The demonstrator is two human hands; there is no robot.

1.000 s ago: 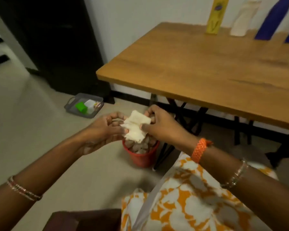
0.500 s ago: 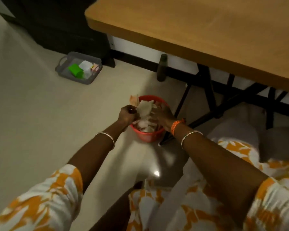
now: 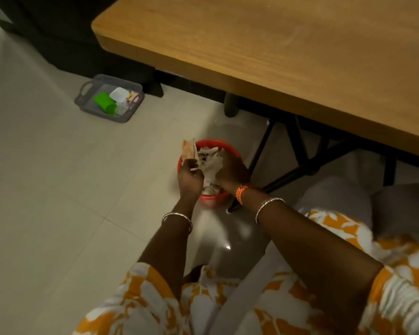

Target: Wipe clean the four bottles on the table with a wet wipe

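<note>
Head view: my left hand [image 3: 189, 176] pinched a wet wipe [image 3: 209, 165] over the red bin [image 3: 213, 198]; my right hand [image 3: 230, 172] reached inside, its grasp hidden.

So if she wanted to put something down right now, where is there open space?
The wooden table shows a wide bare top. The pale floor lies open between the grey basket and the red bin. It is crowded at the bin: it is heaped with crumpled wipes, and the left hand and right hand are over it.

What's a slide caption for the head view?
Both hands, left hand and right hand, over a wipe-filled red bin beside the wooden table.
</note>
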